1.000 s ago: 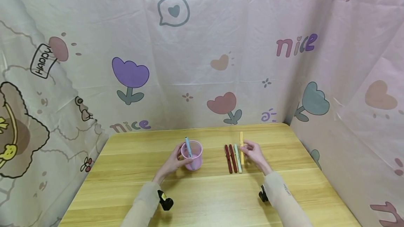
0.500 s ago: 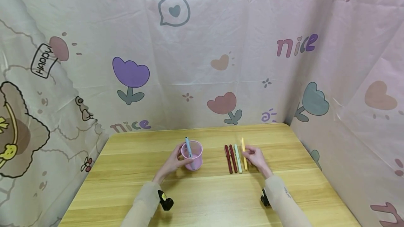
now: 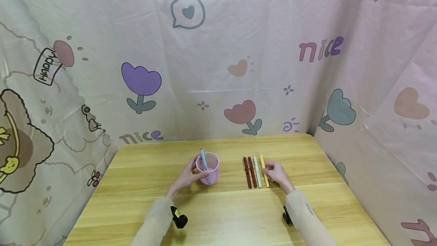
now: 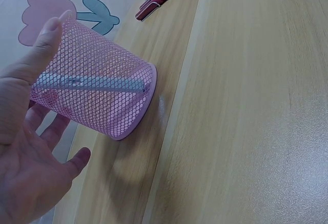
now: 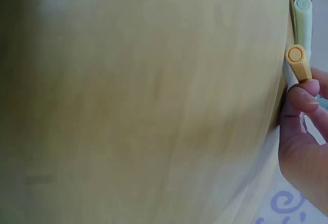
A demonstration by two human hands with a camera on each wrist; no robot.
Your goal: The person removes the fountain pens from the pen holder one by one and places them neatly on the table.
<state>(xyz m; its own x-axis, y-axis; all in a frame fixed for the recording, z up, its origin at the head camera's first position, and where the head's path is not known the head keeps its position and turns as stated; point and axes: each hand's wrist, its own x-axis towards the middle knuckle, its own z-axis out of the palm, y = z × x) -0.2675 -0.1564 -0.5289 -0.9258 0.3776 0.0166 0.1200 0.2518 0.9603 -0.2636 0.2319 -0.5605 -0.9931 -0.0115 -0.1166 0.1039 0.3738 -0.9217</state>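
A pink mesh pen cup [image 3: 213, 173] stands on the table, and my left hand [image 3: 186, 176] holds it from the left side. In the left wrist view the thumb [image 4: 47, 39] lies at the cup's rim, the other fingers behind it. Inside leans a light blue pen [image 3: 203, 158], its top sticking out over the rim. My right hand [image 3: 277, 172] pinches a yellow pen [image 3: 262, 161] between thumb and fingers, close over the table. Just left of it lie a mint green pen [image 3: 257, 172] and two dark red pens [image 3: 246, 170], roughly side by side.
The wooden table [image 3: 225, 215] ends at a printed cloth backdrop [image 3: 191, 67] behind, with cloth on both sides too. A black wrist camera [image 3: 179, 217] sits on the left sleeve, another [image 3: 286, 215] on the right one.
My right hand has brought the yellow pen nearer to me and set it slightly slanted beside the mint green pen. The left hand and the cup have stayed still.
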